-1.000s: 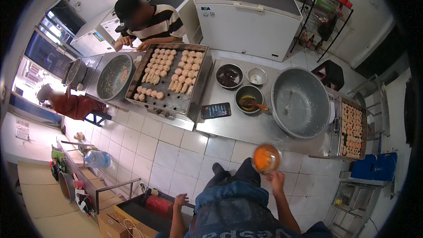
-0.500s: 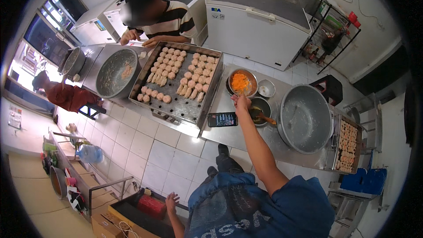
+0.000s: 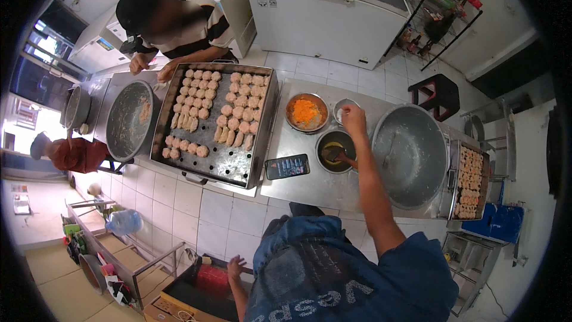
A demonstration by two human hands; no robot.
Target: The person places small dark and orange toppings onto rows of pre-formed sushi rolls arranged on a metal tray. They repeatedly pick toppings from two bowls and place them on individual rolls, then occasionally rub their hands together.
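Note:
My right hand (image 3: 355, 120) reaches over a small bowl (image 3: 338, 111) of white contents. Its fingers look pinched together at the bowl, the tips partly hidden. Left of it stands a metal bowl (image 3: 289, 120) of finely shredded orange food (image 3: 305, 111), probably grated carrot. Just below my right hand is a bowl (image 3: 320, 156) with yellowish liquid and a brown wooden-looking utensil (image 3: 344, 157) leaning in it. A phone (image 3: 287, 167) with a lit screen lies at the table's near edge. My left hand (image 3: 236, 268) hangs low at my side, fingers apart and holding nothing.
To the right are a large grey basin (image 3: 411, 161) and a tray of small topped pieces (image 3: 469, 185). At left, a deep perforated metal tray (image 3: 223, 164) holds rows of dumplings, beside another grey basin (image 3: 122, 134). A person (image 3: 179, 30) works behind it; another sits farther left.
My right hand has moved right, from the orange-filled bowl to the small white one. My view has shifted, so the trays and tables sit farther left. My left hand stays low.

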